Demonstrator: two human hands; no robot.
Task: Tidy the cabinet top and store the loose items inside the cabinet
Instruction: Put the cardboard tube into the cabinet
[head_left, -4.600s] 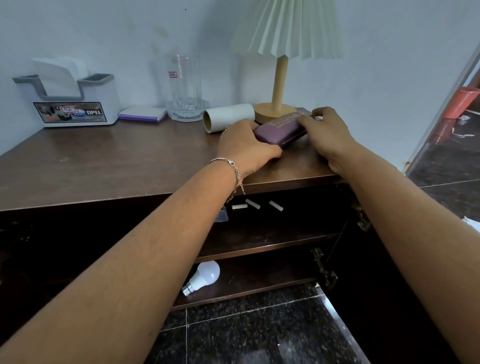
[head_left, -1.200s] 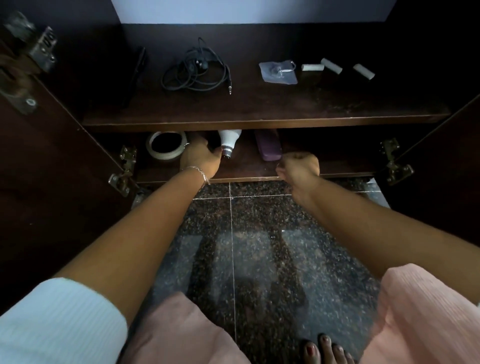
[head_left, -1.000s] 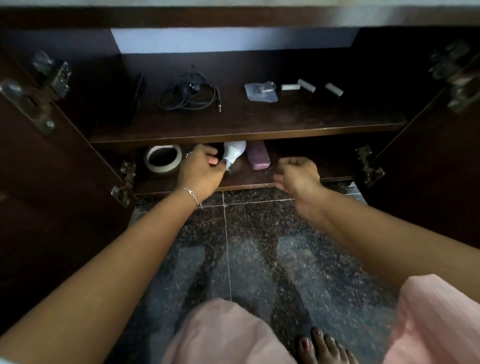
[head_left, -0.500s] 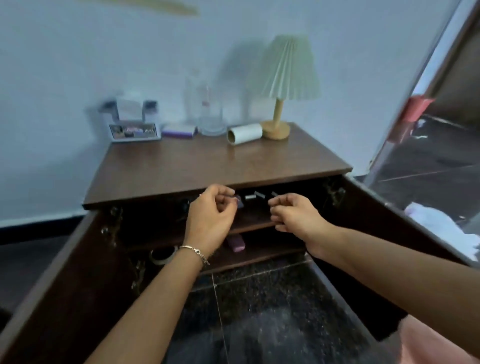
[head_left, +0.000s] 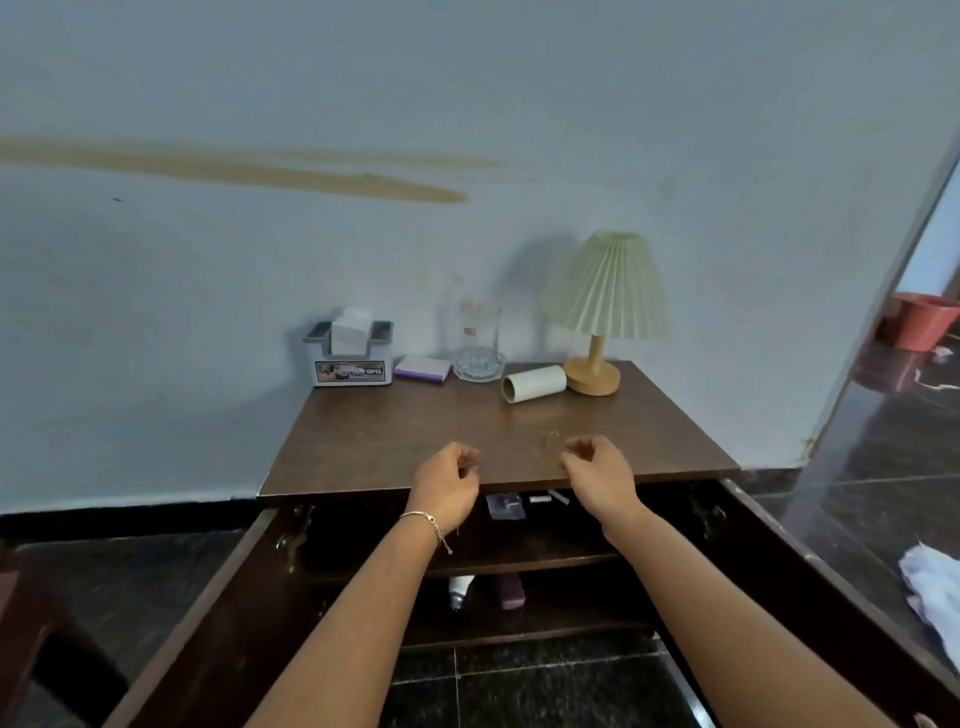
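Now the purple case has moved to the lower shelf, leaving your left grip and right grip loosely curled, empty, for the roll.

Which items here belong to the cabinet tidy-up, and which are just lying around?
Job: cabinet top; cardboard roll, purple notepad, glass mug loose on it; purple case, bulb on the lower shelf; left hand, right hand, both empty.
Lying about: red bucket, white cloth on the floor; lamp and tissue holder likely stay put.
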